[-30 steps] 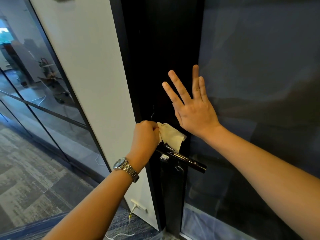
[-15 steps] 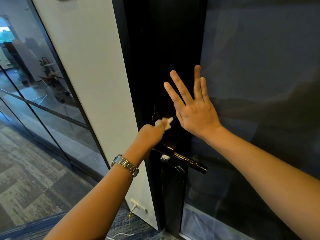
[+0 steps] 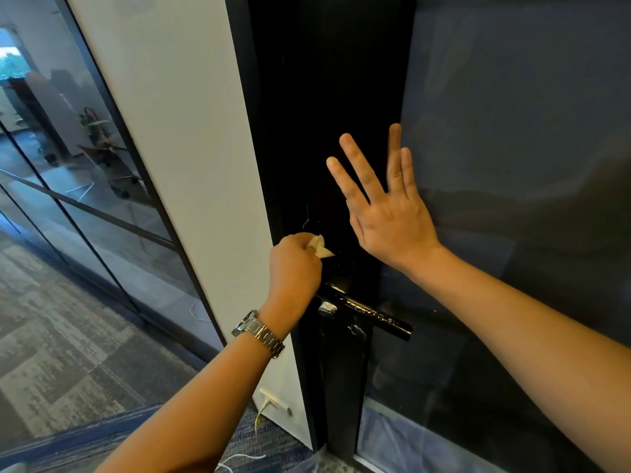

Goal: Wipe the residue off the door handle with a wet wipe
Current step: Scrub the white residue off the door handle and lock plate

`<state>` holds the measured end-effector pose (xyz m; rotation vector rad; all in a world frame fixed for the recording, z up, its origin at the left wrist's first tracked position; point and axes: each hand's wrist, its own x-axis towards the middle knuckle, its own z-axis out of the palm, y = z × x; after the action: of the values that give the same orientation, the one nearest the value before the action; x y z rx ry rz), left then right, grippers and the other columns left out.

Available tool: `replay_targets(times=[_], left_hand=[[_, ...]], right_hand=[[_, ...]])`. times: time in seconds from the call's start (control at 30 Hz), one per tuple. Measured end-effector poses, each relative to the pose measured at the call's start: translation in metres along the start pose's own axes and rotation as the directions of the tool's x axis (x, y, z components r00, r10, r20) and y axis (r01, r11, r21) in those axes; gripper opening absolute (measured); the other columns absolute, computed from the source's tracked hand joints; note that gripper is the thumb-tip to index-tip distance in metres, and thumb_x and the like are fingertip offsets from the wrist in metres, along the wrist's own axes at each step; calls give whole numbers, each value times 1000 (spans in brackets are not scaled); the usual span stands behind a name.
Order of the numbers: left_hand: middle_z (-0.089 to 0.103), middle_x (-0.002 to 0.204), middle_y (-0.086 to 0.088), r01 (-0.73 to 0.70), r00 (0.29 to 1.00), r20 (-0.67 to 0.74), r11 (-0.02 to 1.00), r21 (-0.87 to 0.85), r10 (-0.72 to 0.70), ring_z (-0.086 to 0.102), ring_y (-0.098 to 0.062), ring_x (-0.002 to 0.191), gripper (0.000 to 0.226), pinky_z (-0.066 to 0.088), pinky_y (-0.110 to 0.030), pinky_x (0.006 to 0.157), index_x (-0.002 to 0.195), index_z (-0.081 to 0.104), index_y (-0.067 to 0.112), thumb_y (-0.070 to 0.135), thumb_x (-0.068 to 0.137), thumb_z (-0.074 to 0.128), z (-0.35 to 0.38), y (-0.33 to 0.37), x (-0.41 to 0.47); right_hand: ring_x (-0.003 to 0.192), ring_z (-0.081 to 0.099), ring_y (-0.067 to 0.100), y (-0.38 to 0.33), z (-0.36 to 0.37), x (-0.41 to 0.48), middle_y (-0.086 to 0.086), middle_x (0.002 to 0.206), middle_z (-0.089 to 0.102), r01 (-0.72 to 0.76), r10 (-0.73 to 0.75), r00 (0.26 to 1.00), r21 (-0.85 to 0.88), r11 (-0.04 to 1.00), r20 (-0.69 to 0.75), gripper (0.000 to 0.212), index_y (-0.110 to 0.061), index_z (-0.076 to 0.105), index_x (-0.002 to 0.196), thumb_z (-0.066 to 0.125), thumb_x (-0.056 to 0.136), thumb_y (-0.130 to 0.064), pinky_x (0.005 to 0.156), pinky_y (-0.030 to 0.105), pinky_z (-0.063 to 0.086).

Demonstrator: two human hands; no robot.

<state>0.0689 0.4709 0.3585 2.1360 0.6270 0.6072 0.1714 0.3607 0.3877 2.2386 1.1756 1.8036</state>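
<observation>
A glossy black lever handle sticks out rightward from the black door frame, with pale specks along its top. My left hand, a metal watch on its wrist, is closed around a crumpled yellowish wet wipe; only a corner of the wipe shows, pressed to the frame just above the handle's base. My right hand lies flat with fingers spread, on the edge where the frame meets the dark glass door panel, above and right of the handle.
A white wall panel stands left of the frame, and beyond it glass partitions. A wall socket with a yellow and white cable sits low by the patterned carpet. The dark glass door panel fills the right.
My left hand bunched the unfolded wipe into its fist, reached up onto the frame, then slid slightly down and left. My right hand has stayed flat in the same place.
</observation>
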Motion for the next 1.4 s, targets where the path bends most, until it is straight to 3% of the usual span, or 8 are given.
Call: replay_targets(times=[0.2, 0.53, 0.67, 0.8, 1.0, 1.2, 1.33, 1.4], left_hand=[[54, 82, 2, -7, 1000, 27, 999, 36, 6, 47, -5, 56, 27, 39, -5, 40, 116, 61, 8, 7, 92, 49, -2, -6, -2], [53, 94, -1, -153, 988, -20, 986, 68, 155, 46, -3, 63, 26, 42, -1, 53, 113, 62, 6, 2, 90, 51, -2, -1, -3], [58, 109, -9, -180, 982, -38, 977, 115, 185, 48, -9, 81, 27, 38, -5, 57, 116, 60, 7, 5, 90, 52, 0, -5, -6], [53, 95, -1, -153, 988, 4, 985, 83, 153, 45, 1, 61, 28, 42, 0, 50, 116, 60, 5, 2, 89, 52, -4, -5, -2], [56, 112, -6, -213, 976, -11, 965, 155, 218, 45, -7, 85, 34, 33, 10, 63, 118, 60, 11, -1, 87, 53, -2, -1, 0], [59, 106, -8, -26, 996, 87, 976, 217, 7, 54, -17, 79, 32, 43, -16, 65, 120, 58, 7, 4, 88, 55, -8, 1, 14], [55, 97, -2, -194, 981, 52, 960, 202, 187, 44, -3, 68, 28, 38, 4, 54, 117, 61, 6, 7, 89, 54, -7, -6, 1], [55, 95, -2, -171, 985, 51, 974, 150, 165, 46, -3, 62, 30, 37, 5, 53, 118, 60, 6, 6, 90, 52, -8, -7, -2]], right_hand=[[134, 18, 53, 0, -1, -1, 11, 151, 15, -7, 7, 1000, 29, 1000, 13, 65, -16, 23, 149, 49, 91, -30, 116, 50, 4], [133, 22, 53, 1, -1, 0, 11, 151, 17, -6, 6, 1000, 13, 1000, 19, 66, -16, 27, 148, 52, 89, -31, 114, 52, 11], [132, 29, 53, 0, -1, 0, 11, 151, 18, 3, -3, 1000, -18, 1000, 10, 66, -17, 27, 148, 52, 89, -33, 112, 53, 17], [133, 20, 53, 0, -1, -1, 11, 152, 16, 1, -1, 1000, -2, 1000, 16, 66, -16, 25, 149, 50, 90, -31, 114, 52, 8], [134, 21, 53, 0, -2, -1, 11, 152, 16, 1, -1, 1000, -3, 1000, 24, 64, -16, 25, 149, 48, 91, -31, 116, 52, 8], [133, 26, 53, 0, -2, 1, 11, 152, 17, -2, 2, 1000, -6, 1000, 22, 65, -17, 25, 149, 49, 90, -33, 114, 52, 14], [133, 22, 53, 1, -1, -1, 11, 152, 17, 1, -1, 1000, -10, 1000, 22, 66, -17, 25, 149, 49, 90, -33, 113, 53, 14], [133, 18, 53, 1, 0, -2, 12, 152, 17, 4, -4, 1000, -10, 1000, 24, 65, -16, 25, 149, 47, 90, -32, 113, 53, 12]])
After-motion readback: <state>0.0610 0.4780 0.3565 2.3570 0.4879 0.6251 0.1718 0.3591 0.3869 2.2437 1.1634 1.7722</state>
